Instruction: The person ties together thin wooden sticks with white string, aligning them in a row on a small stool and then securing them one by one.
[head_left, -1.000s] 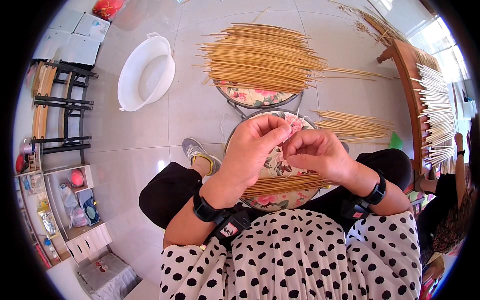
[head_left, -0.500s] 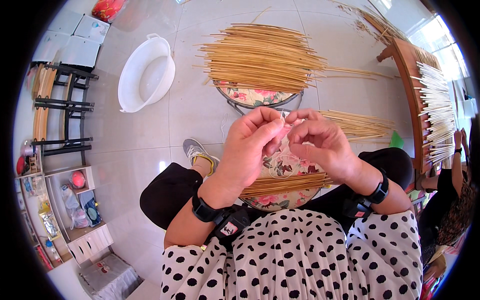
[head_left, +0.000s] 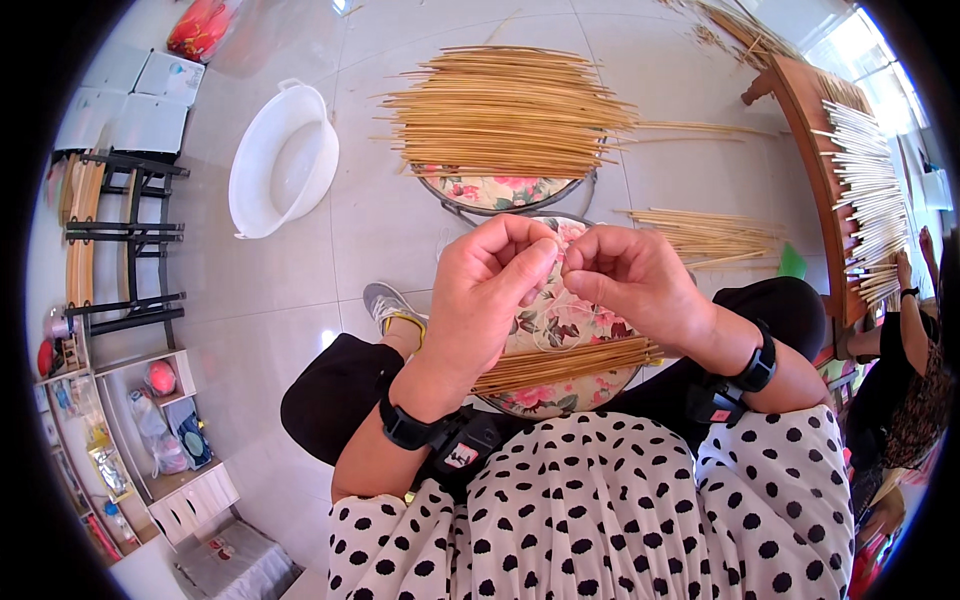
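Observation:
My left hand (head_left: 482, 295) and my right hand (head_left: 648, 288) are raised close together above a round flower-patterned stool (head_left: 535, 399). Each pinches thumb to forefinger at a fine white string (head_left: 548, 347), which hangs in a loose loop over the seat. The short stretch between my fingertips is too thin to make out clearly. Below my hands, a small bundle of thin tan sticks (head_left: 575, 364) lies across the stool, nearer to me.
Ahead, a large pile of tan sticks (head_left: 505, 115) covers another floral stool (head_left: 480, 190). A white tub (head_left: 285, 160) stands at left. More sticks (head_left: 710, 238) lie at right, near a wooden table (head_left: 815, 190) with pale sticks, where another person's arm (head_left: 912, 325) shows.
Both hands have closed into tighter pinches, and the right fingers, looser before, are drawn together. The view has shifted slightly, and the string's loop lies a little differently.

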